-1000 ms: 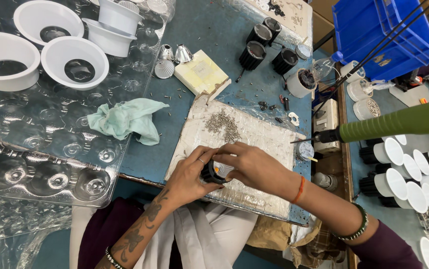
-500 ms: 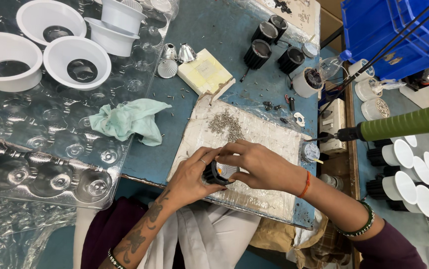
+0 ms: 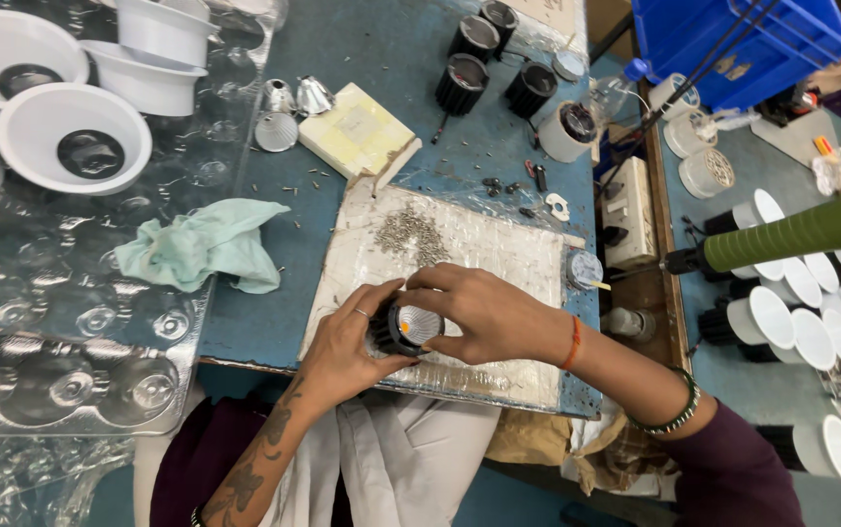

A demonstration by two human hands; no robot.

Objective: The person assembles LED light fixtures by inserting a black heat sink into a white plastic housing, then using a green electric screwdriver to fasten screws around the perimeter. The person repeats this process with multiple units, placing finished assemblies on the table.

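Both hands grip a small black lamp housing (image 3: 403, 329) over the wrapped work board (image 3: 479, 254) on the desk (image 3: 410, 59).

Left hand (image 3: 342, 342) and right hand (image 3: 484, 312) pinch its ribbed sides with curled fingers; it looks rigid and light, its reflector face probably scratch-prone. Beyond lie a yellowish flat packet (image 3: 357, 130) and a blue crate (image 3: 742, 44).

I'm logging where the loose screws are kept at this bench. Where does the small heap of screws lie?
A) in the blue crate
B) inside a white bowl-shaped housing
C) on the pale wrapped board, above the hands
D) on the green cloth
C: the heap of screws sits on the pale board, just beyond the left hand and right hand, which together hold a small black lamp unit.
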